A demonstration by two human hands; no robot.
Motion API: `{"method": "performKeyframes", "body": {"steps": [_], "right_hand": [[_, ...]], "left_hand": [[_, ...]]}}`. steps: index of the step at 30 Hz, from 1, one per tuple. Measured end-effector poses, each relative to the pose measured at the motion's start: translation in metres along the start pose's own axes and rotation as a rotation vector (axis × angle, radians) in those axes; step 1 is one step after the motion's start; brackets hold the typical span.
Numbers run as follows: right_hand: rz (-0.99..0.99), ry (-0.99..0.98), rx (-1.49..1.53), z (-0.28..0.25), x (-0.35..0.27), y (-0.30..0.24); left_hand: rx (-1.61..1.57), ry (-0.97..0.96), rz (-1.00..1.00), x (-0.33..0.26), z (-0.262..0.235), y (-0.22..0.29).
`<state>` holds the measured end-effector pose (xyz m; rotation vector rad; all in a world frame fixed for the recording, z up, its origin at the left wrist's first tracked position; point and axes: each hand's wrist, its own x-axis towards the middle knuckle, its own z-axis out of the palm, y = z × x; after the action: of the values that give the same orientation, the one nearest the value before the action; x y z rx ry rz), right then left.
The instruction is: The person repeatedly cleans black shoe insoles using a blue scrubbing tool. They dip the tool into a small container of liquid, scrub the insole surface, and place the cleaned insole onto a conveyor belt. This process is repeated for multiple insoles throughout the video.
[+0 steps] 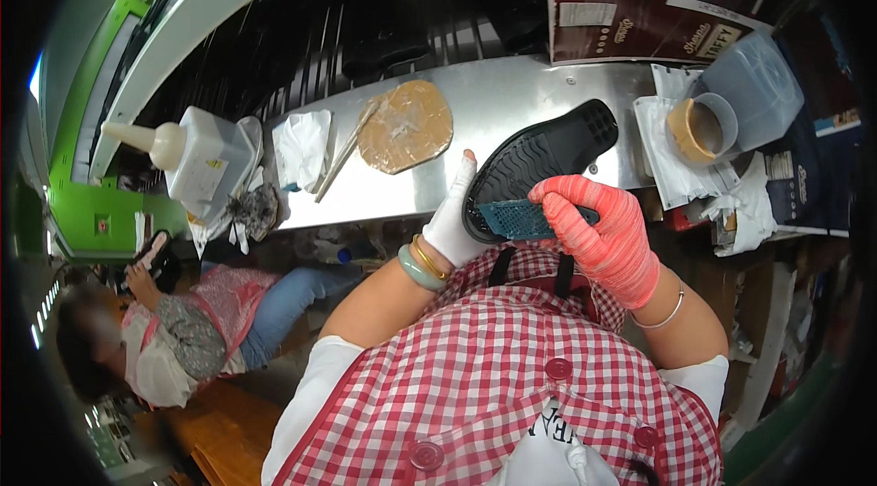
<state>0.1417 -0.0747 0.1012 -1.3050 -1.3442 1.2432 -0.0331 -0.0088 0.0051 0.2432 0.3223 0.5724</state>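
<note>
Checked apron cloth [493,376] fills the lower part of the head view, and both forearms rise from it. A black sole [539,162] is held up in front of the chest, tread side toward the camera, its heel end tilted up and to the right over the steel bench [512,93]. The left hand [457,216], in a white glove, is clamped on the sole's lower left end, thumb up along the edge. The right hand [603,230], in a red glove, is closed on a blue mesh piece [521,219] that is pressed against the lower end of the sole.

Judged from this, the mesh piece is being fitted onto the sole. Steady support from the left hand and an even press along the mesh would be called for next.

On the bench, well apart, lie a tan disc [406,125], a white bottle [196,157] and a cup [699,128].
</note>
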Motion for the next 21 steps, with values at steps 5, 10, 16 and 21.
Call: {"method": "performKeyframes", "body": {"steps": [5, 10, 16, 21], "right_hand": [[0.031, -0.144, -0.026, 0.006, 0.023, -0.011], [0.222, -0.241, -0.014, 0.015, 0.051, -0.028], [0.292, -0.282, 0.025, 0.029, 0.086, -0.029], [0.271, -0.26, 0.005, 0.032, 0.106, -0.016]], "left_hand": [[0.085, 0.021, -0.08, -0.006, -0.013, 0.017], [0.185, 0.115, -0.181, -0.005, -0.026, 0.04], [0.35, 0.091, -0.294, 0.0, -0.045, 0.083], [0.578, 0.283, -0.286, 0.004, -0.043, 0.104]]}}
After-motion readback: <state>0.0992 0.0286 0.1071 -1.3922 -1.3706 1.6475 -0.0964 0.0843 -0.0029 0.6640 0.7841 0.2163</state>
